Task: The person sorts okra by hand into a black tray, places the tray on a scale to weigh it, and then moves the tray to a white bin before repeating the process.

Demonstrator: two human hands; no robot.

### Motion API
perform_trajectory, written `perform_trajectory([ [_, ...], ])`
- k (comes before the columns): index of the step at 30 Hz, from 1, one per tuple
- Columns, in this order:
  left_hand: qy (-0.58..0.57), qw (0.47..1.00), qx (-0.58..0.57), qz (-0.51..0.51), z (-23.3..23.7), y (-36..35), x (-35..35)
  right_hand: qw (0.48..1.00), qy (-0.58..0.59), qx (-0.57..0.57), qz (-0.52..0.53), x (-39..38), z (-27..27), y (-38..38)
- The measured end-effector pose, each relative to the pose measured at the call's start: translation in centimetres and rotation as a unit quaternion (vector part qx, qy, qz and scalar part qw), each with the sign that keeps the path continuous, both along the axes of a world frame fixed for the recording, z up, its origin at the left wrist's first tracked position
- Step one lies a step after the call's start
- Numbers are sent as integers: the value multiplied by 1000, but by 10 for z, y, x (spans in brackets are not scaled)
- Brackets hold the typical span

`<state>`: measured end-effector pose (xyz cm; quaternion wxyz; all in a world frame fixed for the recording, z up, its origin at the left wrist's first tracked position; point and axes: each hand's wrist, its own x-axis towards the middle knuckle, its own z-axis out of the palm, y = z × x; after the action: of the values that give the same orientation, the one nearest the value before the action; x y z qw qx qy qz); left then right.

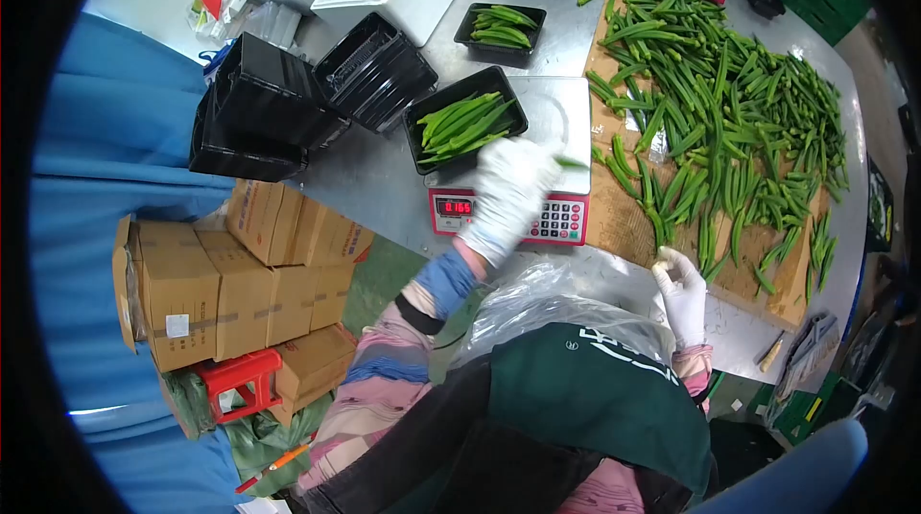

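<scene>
Two white-gloved hands busy here: the left hand [518,190] blurs over the red electronic scale with silver plate [571,97], a slim green okra pod [570,162] by its fingertips, grip too smeared to tell; just beside those fingers, the black rectangular plastic tray [487,84] holds more okra; and the right hand [682,298], fingertips bent close, pinching or not I can't tell, near the loose green okra heap [729,121]

The trays [379,78] are glossy plastic, the table [360,178] smooth metal, the cartons [177,289] matt cardboard.
</scene>
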<state>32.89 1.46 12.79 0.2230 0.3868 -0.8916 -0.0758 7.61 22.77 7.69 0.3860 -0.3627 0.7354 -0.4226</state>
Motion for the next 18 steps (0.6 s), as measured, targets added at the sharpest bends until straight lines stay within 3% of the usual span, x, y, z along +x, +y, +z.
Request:
perform_trajectory([
  [1,33,996,-5,87,8,-17,14,1000,17,11,-7,-3,-8,3],
  [2,74,991,-12,111,15,-33,28,999,24,19,-13,-3,-15,6],
  [3,92,985,-48,139,-8,-55,50,1000,10,13,-11,-2,-26,8],
  [4,37,988,-42,142,-13,-69,71,1000,-4,6,-7,0,-38,11],
  [6,120,977,78,159,-22,-93,111,1000,-17,12,10,3,-38,10],
  [11,295,927,81,218,-49,-117,189,998,45,24,22,2,-52,13],
  [12,267,915,83,292,-43,-112,204,998,53,22,22,1,-55,12],
  [13,257,916,83,296,-47,-112,216,998,47,31,26,-1,-58,12],
  [15,338,869,157,326,-50,-108,222,997,35,53,37,-1,-62,13],
  [18,336,810,303,372,-38,-92,217,996,-9,74,43,5,-64,11],
])
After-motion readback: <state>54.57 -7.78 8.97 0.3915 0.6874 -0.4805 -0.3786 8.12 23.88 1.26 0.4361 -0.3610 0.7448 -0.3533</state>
